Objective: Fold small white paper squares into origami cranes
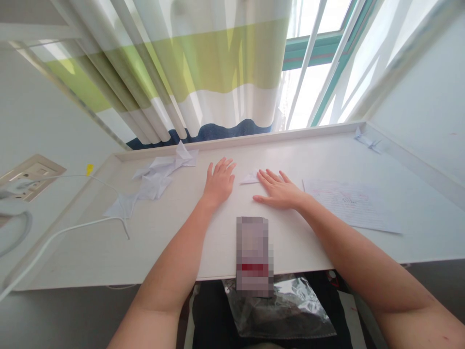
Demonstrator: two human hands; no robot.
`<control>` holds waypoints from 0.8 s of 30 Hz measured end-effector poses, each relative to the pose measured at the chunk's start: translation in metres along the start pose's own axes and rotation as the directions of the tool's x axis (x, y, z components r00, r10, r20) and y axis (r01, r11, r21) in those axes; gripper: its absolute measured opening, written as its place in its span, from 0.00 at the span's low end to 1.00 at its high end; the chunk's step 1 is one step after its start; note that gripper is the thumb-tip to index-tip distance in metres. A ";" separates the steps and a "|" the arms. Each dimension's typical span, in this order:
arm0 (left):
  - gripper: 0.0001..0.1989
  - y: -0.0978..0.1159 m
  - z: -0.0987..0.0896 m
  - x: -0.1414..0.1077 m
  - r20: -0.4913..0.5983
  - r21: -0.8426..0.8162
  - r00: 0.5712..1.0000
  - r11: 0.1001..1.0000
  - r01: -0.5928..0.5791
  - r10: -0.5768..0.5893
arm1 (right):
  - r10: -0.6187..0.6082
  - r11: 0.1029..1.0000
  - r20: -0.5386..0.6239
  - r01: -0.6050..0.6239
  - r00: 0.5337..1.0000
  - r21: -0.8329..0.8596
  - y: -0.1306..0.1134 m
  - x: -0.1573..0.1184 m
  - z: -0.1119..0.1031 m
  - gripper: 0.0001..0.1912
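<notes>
A small folded white paper [249, 178] lies near the middle of the white desk. My right hand [278, 189] rests flat with its fingertips over the right end of that paper, the thumb spread toward the left. To the left of the paper, my left hand [220, 182] is on or just above the desk, fingers apart, holding nothing. Part of the folded paper is hidden under my right fingers.
Several folded white papers [156, 177] are heaped at the back left. A printed sheet [350, 203] lies right of my right hand; small folded pieces [367, 142] sit in the back right corner. A white cable [83, 224] crosses the left side. A pixelated object [253, 242] overlaps the front edge.
</notes>
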State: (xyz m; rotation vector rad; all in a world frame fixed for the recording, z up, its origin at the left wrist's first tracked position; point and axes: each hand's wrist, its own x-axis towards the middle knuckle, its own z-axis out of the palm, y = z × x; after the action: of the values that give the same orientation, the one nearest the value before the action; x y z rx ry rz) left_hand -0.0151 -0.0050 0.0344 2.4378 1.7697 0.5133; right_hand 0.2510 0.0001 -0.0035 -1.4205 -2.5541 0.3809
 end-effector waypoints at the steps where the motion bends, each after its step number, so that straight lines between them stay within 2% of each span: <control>1: 0.30 0.003 -0.001 0.000 0.064 -0.026 0.996 0.998 -0.064 0.066 | 0.003 1.000 0.009 -0.003 1.000 0.002 -0.002 0.000 -0.002 0.53; 2: 0.30 0.006 -0.001 -0.001 0.157 -0.064 0.977 0.989 -0.133 0.142 | 0.002 1.000 0.018 -0.002 1.000 0.003 -0.004 0.000 -0.005 0.53; 4: 0.31 0.011 -0.001 -0.004 0.331 -0.124 0.905 0.964 -0.237 0.265 | 0.002 1.000 0.022 -0.002 1.000 0.005 -0.007 0.000 -0.008 0.52; 6: 0.31 0.014 0.001 -0.008 0.404 -0.127 0.870 0.959 -0.253 0.283 | -0.007 1.000 0.007 0.007 1.000 0.003 -0.007 0.001 -0.009 0.51; 14: 0.30 0.017 0.000 -0.012 0.400 -0.089 0.893 0.979 -0.185 0.205 | 0.007 1.000 -0.006 -0.007 1.000 0.017 0.008 0.003 -0.004 0.50; 19: 0.30 0.017 -0.002 -0.012 0.423 -0.100 0.884 0.980 -0.172 0.198 | 0.059 0.998 -0.002 -0.059 0.998 0.020 0.019 -0.002 -0.006 0.49; 24: 0.31 0.017 -0.002 -0.015 0.423 -0.105 0.888 0.983 -0.150 0.181 | 0.024 1.000 -0.045 -0.023 0.999 0.004 0.013 -0.006 -0.010 0.49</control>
State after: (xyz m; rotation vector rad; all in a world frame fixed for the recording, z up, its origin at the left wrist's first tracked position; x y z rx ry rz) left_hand -0.0047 -0.0246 0.0375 2.4230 1.3502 0.0306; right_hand 0.2676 0.0033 0.0012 -1.4424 -2.5019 0.3524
